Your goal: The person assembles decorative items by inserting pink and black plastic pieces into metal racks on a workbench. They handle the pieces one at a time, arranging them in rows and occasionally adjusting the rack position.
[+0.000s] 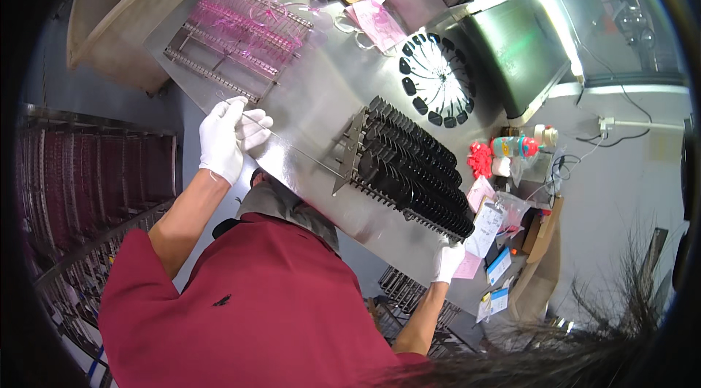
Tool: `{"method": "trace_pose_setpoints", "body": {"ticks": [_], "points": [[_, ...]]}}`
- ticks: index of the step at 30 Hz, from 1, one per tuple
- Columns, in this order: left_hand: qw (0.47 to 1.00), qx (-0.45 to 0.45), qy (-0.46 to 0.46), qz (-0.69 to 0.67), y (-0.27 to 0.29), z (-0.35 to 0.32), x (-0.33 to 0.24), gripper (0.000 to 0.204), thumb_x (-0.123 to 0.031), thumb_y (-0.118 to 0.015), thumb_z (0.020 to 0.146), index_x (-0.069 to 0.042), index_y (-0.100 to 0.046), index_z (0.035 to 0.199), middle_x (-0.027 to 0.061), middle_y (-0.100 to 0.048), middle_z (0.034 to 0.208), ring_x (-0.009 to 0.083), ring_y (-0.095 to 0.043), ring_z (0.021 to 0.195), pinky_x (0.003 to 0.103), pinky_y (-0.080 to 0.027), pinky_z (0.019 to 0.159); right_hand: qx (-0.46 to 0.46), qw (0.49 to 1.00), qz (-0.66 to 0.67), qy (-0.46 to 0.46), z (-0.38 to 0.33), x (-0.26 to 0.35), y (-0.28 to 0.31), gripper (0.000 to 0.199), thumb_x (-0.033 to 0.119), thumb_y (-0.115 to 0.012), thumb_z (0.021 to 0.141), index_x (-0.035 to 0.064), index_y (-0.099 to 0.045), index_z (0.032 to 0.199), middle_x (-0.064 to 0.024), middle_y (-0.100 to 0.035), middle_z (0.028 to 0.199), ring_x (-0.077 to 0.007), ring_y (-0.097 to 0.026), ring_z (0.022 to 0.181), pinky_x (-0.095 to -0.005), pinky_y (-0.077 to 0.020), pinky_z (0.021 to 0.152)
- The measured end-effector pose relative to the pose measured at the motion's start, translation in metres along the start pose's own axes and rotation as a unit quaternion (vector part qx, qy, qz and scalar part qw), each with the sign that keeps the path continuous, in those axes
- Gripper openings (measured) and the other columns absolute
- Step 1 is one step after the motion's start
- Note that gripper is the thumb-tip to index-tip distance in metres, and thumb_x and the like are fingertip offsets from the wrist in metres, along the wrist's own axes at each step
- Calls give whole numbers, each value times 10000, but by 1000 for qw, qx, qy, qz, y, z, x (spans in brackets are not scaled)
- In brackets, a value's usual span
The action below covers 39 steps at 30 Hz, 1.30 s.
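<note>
My white-gloved left hand (237, 134) is closed around a thin metal rod (303, 154) at the table's near left edge. The rod slants right and down to the metal end plate of a rack (349, 162). Tight rows of black, flat, rounded pieces (412, 169) fill this rack, which lies slantwise on the table. At the rack's lower right end is my right hand (447, 262), also gloved in white, with its fingers closed on the rack's end; the fingertips are partly hidden.
A second rack holds pink see-through pieces (244, 23) on the steel table (314, 89). Black pieces fan in a ring (438, 80) under a bright lamp (551, 16). Bottles (515, 146), a clipboard (484, 229) and papers lie right. Loaded shelving (109, 162) stands left.
</note>
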<state>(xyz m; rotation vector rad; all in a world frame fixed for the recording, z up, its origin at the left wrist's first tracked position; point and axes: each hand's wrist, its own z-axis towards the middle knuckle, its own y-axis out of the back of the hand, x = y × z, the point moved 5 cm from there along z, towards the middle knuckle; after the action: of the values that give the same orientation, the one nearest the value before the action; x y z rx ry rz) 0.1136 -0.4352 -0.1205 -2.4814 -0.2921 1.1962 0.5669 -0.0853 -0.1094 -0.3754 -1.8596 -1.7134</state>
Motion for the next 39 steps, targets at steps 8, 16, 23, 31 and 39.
{"method": "trace_pose_setpoints", "body": {"ticks": [8, 16, 23, 31, 39], "points": [[993, 103, 49, -20, -43, -35, 26, 206, -190, -637, 1082, -26, -615, 1206, 184, -737, 1037, 314, -765, 931, 413, -654, 816, 56, 998, 7, -36, 2, 8, -8, 245, 157, -765, 956, -34, -799, 1106, -97, -807, 880, -99, -640, 786, -343, -538, 746], [998, 56, 25, 1, 5, -5, -2, 185, -243, -655, 1084, -76, -659, 1164, 128, -756, 1003, 235, -782, 885, 328, -662, 728, 30, 999, -12, -4, 10, 7, -7, 123, 91, -744, 931, -24, -773, 963, 13, -648, 715, -82, -486, 630, -338, -408, 567], [997, 73, 6, -1, 6, -17, -4, 211, -238, -667, 1076, -68, -668, 1201, 144, -755, 1020, 241, -780, 878, 336, -661, 741, 63, 997, -9, -49, 11, 10, -4, 245, 142, -768, 940, -50, -797, 1089, -96, -801, 882, -101, -646, 814, -329, -540, 767], [996, 76, 39, 16, 2, -16, 1, 256, -246, -652, 1085, -23, -633, 1208, 166, -724, 1095, 272, -772, 944, 363, -665, 777, 66, 997, 33, -21, 11, 1, -9, 222, 68, -737, 954, 4, -780, 1162, 8, -748, 944, -73, -559, 779, -286, -467, 701], [994, 109, 0, -10, 4, -21, -6, 226, -208, -586, 1113, -15, -604, 1230, 179, -735, 1066, 294, -773, 957, 393, -675, 813, 89, 995, 34, -41, 6, 4, -4, 276, 36, -724, 957, 15, -757, 1230, -16, -772, 1047, -84, -602, 858, -278, -490, 783]]}}
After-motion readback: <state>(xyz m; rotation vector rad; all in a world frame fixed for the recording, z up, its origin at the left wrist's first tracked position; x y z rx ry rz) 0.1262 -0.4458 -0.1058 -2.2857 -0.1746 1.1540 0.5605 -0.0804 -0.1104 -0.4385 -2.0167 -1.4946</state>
